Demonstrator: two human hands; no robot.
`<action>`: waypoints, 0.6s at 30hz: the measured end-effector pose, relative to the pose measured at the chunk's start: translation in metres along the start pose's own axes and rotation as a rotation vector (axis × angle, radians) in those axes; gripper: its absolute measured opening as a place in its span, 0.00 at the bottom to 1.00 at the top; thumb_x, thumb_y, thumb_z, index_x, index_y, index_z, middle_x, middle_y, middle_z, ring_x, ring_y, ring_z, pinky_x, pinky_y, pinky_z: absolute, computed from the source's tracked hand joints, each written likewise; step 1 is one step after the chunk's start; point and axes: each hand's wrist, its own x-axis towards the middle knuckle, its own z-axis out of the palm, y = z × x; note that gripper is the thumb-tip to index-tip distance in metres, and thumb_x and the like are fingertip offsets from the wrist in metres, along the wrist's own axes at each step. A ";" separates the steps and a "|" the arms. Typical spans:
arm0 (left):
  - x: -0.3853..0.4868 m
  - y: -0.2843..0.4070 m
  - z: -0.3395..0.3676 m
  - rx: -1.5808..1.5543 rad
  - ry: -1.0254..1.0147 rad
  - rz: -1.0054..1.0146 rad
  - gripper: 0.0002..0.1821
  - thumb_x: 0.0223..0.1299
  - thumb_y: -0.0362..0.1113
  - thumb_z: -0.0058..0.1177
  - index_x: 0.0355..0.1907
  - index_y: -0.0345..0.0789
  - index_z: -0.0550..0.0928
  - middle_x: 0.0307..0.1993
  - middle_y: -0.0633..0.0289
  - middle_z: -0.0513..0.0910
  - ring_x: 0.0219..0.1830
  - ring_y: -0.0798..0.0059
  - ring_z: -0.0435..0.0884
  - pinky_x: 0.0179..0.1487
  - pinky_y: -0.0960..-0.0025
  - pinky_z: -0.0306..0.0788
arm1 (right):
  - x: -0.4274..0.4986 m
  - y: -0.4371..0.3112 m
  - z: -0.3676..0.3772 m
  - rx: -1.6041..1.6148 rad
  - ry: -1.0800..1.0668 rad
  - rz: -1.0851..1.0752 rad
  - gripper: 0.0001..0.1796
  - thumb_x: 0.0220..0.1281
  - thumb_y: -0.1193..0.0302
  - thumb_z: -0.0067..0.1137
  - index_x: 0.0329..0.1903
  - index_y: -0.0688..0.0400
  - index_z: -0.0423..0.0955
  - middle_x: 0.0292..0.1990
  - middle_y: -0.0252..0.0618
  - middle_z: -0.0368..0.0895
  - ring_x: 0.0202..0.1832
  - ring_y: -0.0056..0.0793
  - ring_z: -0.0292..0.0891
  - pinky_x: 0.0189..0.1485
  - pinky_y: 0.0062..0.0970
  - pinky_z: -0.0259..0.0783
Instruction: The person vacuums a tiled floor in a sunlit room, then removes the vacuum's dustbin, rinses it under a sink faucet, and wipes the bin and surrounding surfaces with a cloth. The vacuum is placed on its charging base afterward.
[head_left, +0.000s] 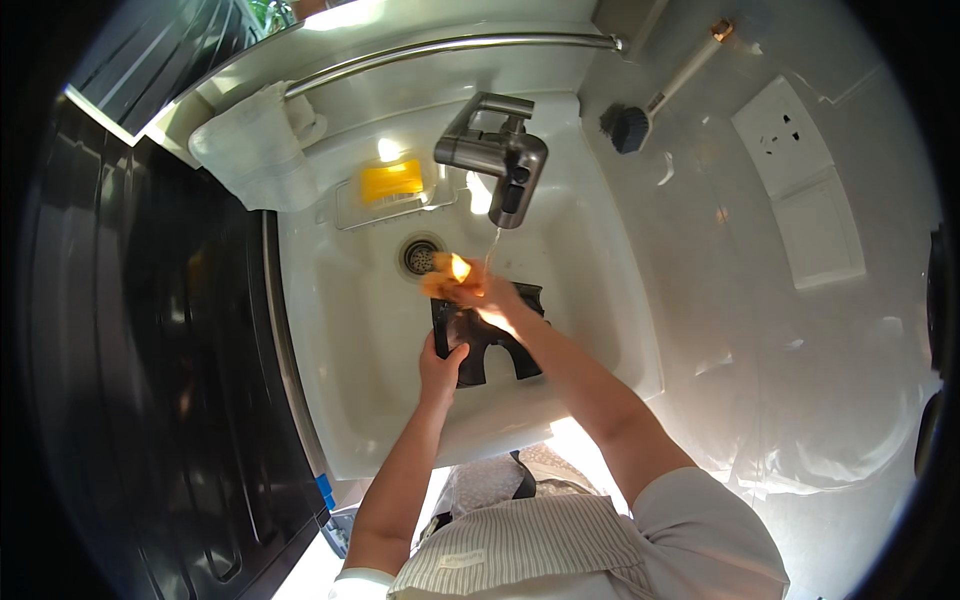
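Note:
My left hand (442, 367) grips the left edge of a black plastic part (480, 334) with an arched cutout, held low in a white sink (352, 390). Over the part's upper edge, my right hand (491, 296) holds an orange-yellow cloth or sponge (450, 276), blurred so its kind is unclear. A thin stream of water runs from the grey metal faucet (514, 180) close to my right hand. The drain strainer (420, 256) lies just left of the orange thing.
A wire rack (352, 217) at the sink's back holds a yellow sponge (392, 181). A white towel (255, 150) hangs at the left end of a metal rail (450, 46). On the right wall are a scrub brush (630, 127) and a socket plate (784, 135). Dark panels stand left.

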 end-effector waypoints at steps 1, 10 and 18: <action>-0.002 -0.005 -0.002 0.051 0.016 0.012 0.25 0.49 0.26 0.57 0.53 0.29 0.70 0.43 0.60 0.77 0.42 0.75 0.77 0.47 0.73 0.71 | -0.001 -0.032 0.010 -0.169 -0.003 -0.057 0.29 0.55 0.66 0.60 0.59 0.56 0.62 0.46 0.47 0.78 0.44 0.35 0.77 0.46 0.27 0.71; -0.014 0.011 -0.013 -0.230 0.070 -0.163 0.26 0.47 0.28 0.60 0.51 0.30 0.71 0.43 0.59 0.77 0.42 0.71 0.77 0.45 0.69 0.73 | -0.017 0.076 -0.061 -0.466 0.199 -0.047 0.22 0.55 0.61 0.57 0.53 0.53 0.70 0.43 0.48 0.78 0.45 0.47 0.74 0.48 0.38 0.70; -0.010 0.003 -0.015 -0.260 0.015 -0.191 0.26 0.48 0.29 0.61 0.52 0.30 0.70 0.44 0.58 0.77 0.41 0.71 0.78 0.45 0.69 0.73 | -0.010 0.049 -0.046 -0.690 0.229 0.150 0.22 0.49 0.62 0.60 0.48 0.56 0.73 0.38 0.47 0.80 0.40 0.45 0.77 0.43 0.40 0.72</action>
